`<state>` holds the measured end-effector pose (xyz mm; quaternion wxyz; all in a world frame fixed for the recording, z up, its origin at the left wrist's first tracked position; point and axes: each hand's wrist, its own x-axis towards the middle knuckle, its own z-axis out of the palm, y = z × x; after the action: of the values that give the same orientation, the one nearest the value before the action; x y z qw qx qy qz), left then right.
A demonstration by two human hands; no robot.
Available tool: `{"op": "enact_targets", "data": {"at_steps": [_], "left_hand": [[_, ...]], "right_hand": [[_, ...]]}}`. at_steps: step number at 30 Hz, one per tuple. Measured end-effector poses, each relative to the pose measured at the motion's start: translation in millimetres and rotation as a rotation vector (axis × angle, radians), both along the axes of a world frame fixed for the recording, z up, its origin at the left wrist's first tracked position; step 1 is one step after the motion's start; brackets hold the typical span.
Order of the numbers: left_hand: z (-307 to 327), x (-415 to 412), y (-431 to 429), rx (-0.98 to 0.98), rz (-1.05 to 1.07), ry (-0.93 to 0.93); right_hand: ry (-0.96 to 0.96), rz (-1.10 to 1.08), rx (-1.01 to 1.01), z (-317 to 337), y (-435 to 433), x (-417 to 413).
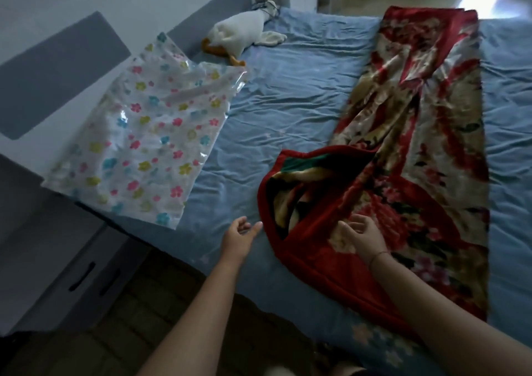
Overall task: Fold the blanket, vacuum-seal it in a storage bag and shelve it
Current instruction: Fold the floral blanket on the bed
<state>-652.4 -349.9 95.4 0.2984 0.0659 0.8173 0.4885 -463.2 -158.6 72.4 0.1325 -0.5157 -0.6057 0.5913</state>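
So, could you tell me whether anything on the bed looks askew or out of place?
The red floral blanket lies as a long strip, but its near left corner is bunched and flipped open, showing inner layers. The flowered storage bag sits skewed, reaching past the bed sheet on the left.

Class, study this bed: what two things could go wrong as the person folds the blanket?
The blanket lies rumpled, its near corner flipped open beside the left hand; folding over that may give a lumpy bundle. The storage bag hangs past the edge of the bed and might slide off.
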Motion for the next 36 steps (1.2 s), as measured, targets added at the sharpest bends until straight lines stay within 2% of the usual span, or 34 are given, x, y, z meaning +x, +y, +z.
{"op": "enact_targets", "data": {"at_steps": [7, 13, 25, 29, 33, 36], "left_hand": [[-47, -92, 63, -0.043, -0.072, -0.082], [-106, -168, 126, -0.116, -0.156, -0.150], [-236, -239, 205, -0.125, -0.192, -0.278], [-204, -218, 211, -0.031, -0.160, -0.294], [-164, -196, 208, 0.211, -0.113, -0.282], [-122, -167, 199, 0.309, -0.248, -0.293]], "right_hand": [[-0.073, -0.044, -0.065, -29, 16, -56], [-0.100, -0.169, -0.131, -76, 27, -89], [-0.042, -0.329, -0.121, -138, 35, -134], [-0.016, -0.360, -0.123, -135, 32, -131], [0.046, -0.391, -0.135, -109, 32, -137], [0.183, -0.390, -0.176, -77, 38, -156]]}}
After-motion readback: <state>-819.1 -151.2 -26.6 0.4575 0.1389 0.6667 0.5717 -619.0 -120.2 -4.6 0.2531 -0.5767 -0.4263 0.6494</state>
